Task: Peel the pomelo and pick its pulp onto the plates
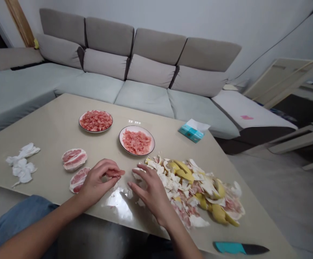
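A pinkish-red piece of pomelo flesh (pixel 115 173) is pinched between the thumb and fingers of my left hand (pixel 99 181), over the near part of the table. My right hand (pixel 151 190) is beside it with thumb and fingers apart, nothing seen between them. Close to my left wrist lies a peeled pomelo chunk (pixel 78 180), partly covered by the hand, and a second pomelo chunk (pixel 74 159) sits just behind it. Beyond my hands stands a plate (pixel 152 145) bearing loose pomelo flesh (pixel 136 142). Right of my right hand spreads a heap of peel and membrane scraps (pixel 196 190).
Another plate (pixel 110 127) piled with pomelo flesh stands farther back. Crumpled tissues (pixel 23 163) lie at left, a tissue box (pixel 192 131) at back right. A knife with a teal handle (pixel 239 248) rests by the near right edge. Behind the table (pixel 56 118) is a grey sofa (pixel 145 95).
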Available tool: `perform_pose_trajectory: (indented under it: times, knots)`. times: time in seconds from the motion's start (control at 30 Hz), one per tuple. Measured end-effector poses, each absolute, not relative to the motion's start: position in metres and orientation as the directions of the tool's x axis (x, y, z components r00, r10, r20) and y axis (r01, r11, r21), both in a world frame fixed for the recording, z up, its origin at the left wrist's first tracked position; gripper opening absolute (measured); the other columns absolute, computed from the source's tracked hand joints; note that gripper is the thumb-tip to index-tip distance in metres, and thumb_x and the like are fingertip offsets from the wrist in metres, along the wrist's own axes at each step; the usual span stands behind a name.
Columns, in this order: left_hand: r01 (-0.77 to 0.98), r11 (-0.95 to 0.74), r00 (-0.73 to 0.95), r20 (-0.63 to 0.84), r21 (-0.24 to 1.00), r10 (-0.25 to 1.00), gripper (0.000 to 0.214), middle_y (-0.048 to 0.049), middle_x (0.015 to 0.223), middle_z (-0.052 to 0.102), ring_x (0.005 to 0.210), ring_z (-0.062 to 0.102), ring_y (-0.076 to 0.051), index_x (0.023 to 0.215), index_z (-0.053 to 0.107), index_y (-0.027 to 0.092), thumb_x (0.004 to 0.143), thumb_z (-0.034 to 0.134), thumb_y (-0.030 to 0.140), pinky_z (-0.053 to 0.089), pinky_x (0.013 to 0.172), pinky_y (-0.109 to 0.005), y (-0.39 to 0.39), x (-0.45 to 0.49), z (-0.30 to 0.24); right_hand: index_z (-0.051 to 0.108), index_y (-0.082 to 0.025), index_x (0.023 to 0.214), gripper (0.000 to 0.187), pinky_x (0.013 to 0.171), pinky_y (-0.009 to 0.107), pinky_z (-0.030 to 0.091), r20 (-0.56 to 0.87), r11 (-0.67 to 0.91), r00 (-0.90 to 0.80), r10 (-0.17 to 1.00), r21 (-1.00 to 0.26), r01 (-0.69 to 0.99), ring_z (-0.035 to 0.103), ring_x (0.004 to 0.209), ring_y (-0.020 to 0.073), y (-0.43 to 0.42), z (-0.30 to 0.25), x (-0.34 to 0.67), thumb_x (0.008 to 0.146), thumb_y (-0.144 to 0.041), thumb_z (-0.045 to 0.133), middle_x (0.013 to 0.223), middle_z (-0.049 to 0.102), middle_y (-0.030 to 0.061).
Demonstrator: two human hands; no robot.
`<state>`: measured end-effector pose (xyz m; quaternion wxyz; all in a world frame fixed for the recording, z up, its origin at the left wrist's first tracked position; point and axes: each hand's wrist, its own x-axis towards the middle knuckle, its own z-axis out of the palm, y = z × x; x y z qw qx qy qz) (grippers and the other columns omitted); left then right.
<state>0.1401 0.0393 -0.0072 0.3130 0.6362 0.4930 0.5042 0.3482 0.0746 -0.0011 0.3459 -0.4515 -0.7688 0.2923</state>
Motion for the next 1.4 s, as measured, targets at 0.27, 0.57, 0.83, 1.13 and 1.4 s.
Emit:
perform_pose_trajectory:
  times: [0.27,0.57,0.83,1.13,1.4]
  knots:
    - [0.054,-0.123,0.114,0.116,0.991,0.987,0.013,-0.0053,0.097,0.063,0.091,0.065,-0.018,0.088,0.065,0.018,0.078,0.069,0.024,0.054,0.082,-0.031,0.041,0.143,-0.01,0.071,-0.025,0.102,0.018,0.075,0.03,0.054,0.317,0.427,-0.413,0.854,-0.88,0.206,0.064,0.087,0.0172,0.061,0.005,0.332,0.085,-0.029,0.068,0.098,0.067,0.0055]
    - [-0.151,0.122,0.198,-0.091,0.981,0.976,0.025,-0.0031,0.084,0.066,0.079,0.063,-0.014,0.088,0.063,0.015,0.074,0.075,0.033,0.052,0.076,-0.029,0.041,0.145,-0.004,0.067,-0.021,0.085,0.016,0.064,0.026,0.052,0.207,0.249,-0.302,0.931,-0.962,0.109,0.06,0.076,0.0155,0.055,0.002,0.322,0.088,-0.036,0.061,0.084,0.062,0.0039]
    - [-0.447,0.303,0.138,-0.27,0.842,0.953,0.029,-0.0035,0.094,0.068,0.079,0.065,-0.011,0.093,0.066,0.016,0.073,0.079,0.032,0.054,0.084,-0.027,0.051,0.132,-0.001,0.065,-0.02,0.095,0.034,0.069,0.03,0.055,-0.044,-0.072,-0.203,0.978,-0.989,-0.132,0.061,0.08,0.0161,0.095,-0.007,0.325,0.08,-0.05,0.068,0.093,0.064,0.0043]
    - [-0.485,0.291,0.137,-0.258,0.825,0.957,0.031,-0.0054,0.097,0.067,0.082,0.065,-0.011,0.092,0.065,0.014,0.072,0.08,0.033,0.052,0.087,-0.028,0.069,0.126,-0.01,0.072,-0.019,0.093,0.026,0.093,0.046,0.045,0.49,0.501,-0.171,0.855,-0.694,0.517,0.06,0.1,0.0255,0.183,-0.012,0.328,0.083,-0.04,0.061,0.101,0.069,0.0116]
    - [-0.32,0.199,0.119,-0.169,0.926,0.978,0.037,-0.0019,0.083,0.065,0.075,0.064,-0.014,0.091,0.062,0.014,0.069,0.08,0.038,0.05,0.071,-0.026,0.076,0.134,-0.034,0.071,-0.02,0.088,0.021,0.062,0.026,0.048,0.091,0.248,-0.446,0.89,-0.918,0.308,0.059,0.066,0.0137,0.115,-0.004,0.306,0.078,-0.039,0.072,0.084,0.068,0.0027]
